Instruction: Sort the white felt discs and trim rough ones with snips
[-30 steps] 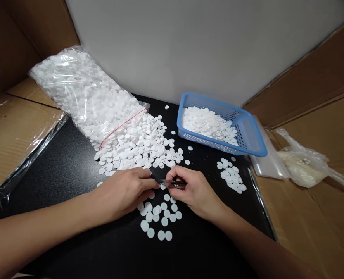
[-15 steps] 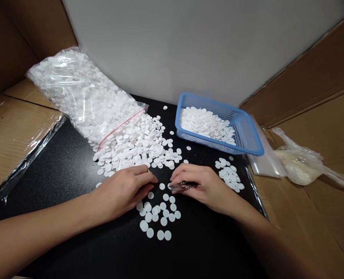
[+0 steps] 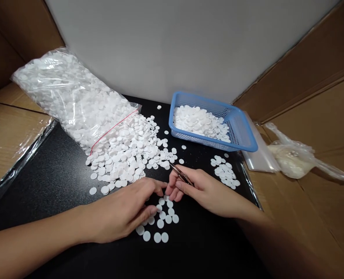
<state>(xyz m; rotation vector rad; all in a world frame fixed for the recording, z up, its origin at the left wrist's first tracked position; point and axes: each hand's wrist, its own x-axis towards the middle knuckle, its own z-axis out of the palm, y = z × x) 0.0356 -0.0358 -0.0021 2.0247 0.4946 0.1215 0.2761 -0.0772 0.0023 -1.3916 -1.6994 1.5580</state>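
Across came the left hand (image 3: 132, 205), closer to the right hand (image 3: 193, 188), and the small metal tool (image 3: 182, 175) turned so its tip pointed away from the person. The right hand gripped that tool. The left hand was partly open, thumb and pointing finger apart, over some loose white discs (image 3: 168, 219) on the black surface (image 3: 212, 244). A big heap (image 3: 131, 151) lay at the mouth of a clear plastic bag (image 3: 73, 93). More discs sat in a blue basket (image 3: 199, 137).
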